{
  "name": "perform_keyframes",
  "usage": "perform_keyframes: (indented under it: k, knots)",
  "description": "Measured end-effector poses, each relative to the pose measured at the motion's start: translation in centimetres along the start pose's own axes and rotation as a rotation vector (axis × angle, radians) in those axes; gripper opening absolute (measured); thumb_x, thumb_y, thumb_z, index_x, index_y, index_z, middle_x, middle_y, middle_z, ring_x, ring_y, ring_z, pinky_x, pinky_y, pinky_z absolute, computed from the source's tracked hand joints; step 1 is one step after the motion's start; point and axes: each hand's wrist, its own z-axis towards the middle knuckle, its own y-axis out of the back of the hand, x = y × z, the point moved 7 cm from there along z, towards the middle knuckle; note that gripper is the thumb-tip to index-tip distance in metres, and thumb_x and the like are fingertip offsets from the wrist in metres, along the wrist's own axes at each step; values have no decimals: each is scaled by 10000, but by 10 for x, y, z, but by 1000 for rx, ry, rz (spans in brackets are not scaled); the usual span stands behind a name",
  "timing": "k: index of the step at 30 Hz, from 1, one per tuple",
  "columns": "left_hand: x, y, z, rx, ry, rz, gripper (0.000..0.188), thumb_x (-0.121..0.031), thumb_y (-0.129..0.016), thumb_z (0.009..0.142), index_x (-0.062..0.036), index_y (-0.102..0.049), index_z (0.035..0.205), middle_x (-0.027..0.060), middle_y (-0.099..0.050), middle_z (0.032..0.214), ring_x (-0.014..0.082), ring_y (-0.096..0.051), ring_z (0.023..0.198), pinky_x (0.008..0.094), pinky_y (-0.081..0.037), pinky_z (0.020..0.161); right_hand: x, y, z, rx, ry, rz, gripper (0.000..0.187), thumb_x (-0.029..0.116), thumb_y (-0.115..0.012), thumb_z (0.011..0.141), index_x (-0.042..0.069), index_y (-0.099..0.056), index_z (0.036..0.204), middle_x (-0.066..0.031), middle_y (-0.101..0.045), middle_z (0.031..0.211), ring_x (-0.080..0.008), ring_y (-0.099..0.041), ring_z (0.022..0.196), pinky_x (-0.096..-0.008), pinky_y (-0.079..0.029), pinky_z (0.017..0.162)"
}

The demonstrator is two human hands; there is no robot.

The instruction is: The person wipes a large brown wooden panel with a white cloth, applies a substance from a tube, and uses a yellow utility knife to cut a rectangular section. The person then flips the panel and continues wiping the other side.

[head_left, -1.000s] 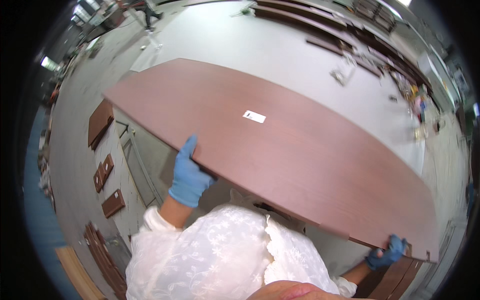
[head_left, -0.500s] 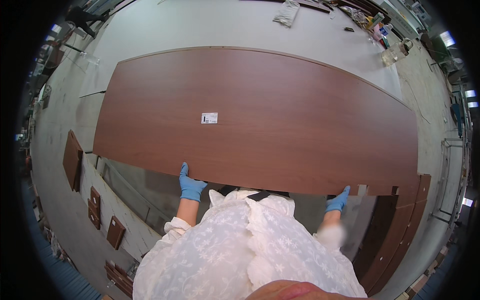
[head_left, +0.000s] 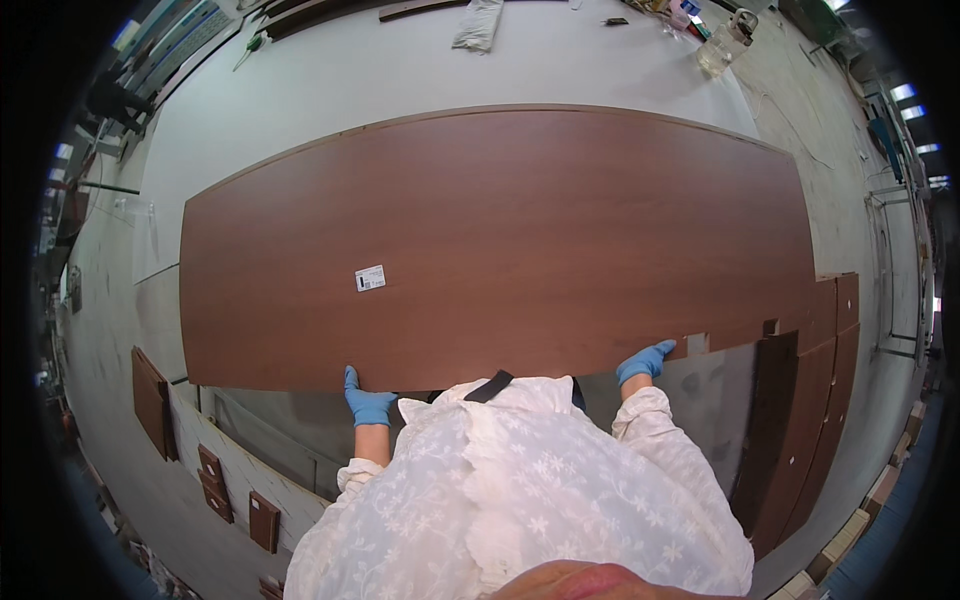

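A large reddish-brown wooden board (head_left: pixel 520 220) with a small white label (head_left: pixel 370 278) lies across a white-topped table in front of me. My left hand (head_left: pixel 367 402), in a blue glove, grips the near edge left of my body, thumb on top and fingers hidden beneath. Further right along the same edge, my right hand (head_left: pixel 643 363), also blue-gloved, holds the board with its thumb lying on the upper face. Near that thumb, a pale notch (head_left: pixel 697 344) and a smaller dark one interrupt the board's edge.
Brown panels (head_left: pixel 810 430) stand stacked at the right, close to the board's corner. Several small brown wood pieces (head_left: pixel 264 522) sit on a pale ledge at lower left. On the white tabletop (head_left: pixel 330 95) are a plastic-wrapped packet (head_left: pixel 478 24) and a clear bottle (head_left: pixel 726 44).
The whole view has turned, so the board's left end and its label sit lower and its right end higher. Both hands keep their hold on the near edge.
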Motion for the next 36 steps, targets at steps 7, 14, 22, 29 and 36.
perform_keyframes:
  k: [7, 14, 22, 29, 36]
  knots:
    - [-16, -44, 7, -26, -1, -4, 681, -446, -720, 873, -145, -552, 1460, 100, -505, 1556, 360, -448, 1427, 615, -325, 1188, 19, -29, -45, 31, -53, 50, 878, 719, -407, 989, 20, -502, 1512, -113, -563, 1522, -305, -564, 1363, -391, -477, 1105]
    - [-49, -105, 48, -28, -48, 4, 637, -420, -735, 872, -145, -583, 1426, 97, -549, 1519, 376, -481, 1401, 632, -335, 1177, 23, -112, -45, 175, -19, 88, 879, 721, -421, 987, 20, -500, 1511, -98, -554, 1532, -299, -557, 1364, -388, -454, 1123]
    - [-83, -142, 102, -55, -56, 16, 662, -411, -775, 851, -155, -576, 1428, 86, -534, 1527, 382, -469, 1405, 645, -350, 1163, 20, -190, -67, 272, 50, 65, 880, 723, -437, 986, 20, -498, 1511, -81, -545, 1543, -291, -550, 1365, -384, -427, 1144]
    - [-99, -128, 141, -112, -61, -17, 659, -423, -787, 851, -167, -579, 1422, 77, -550, 1505, 368, -486, 1385, 637, -386, 1138, -16, -194, -87, 343, 35, -47, 968, 803, -443, 937, 12, -515, 1491, -79, -546, 1542, -302, -548, 1357, -386, -435, 1146]
    - [-126, -136, 104, -641, -693, 543, 689, -351, -792, 856, -93, -545, 1445, 155, -504, 1531, 381, -453, 1412, 576, -374, 1158, -29, -182, -61, 470, -241, -94, 970, 857, -360, 924, 140, -411, 1575, -82, -426, 1623, -365, -433, 1436, -505, -397, 1191]
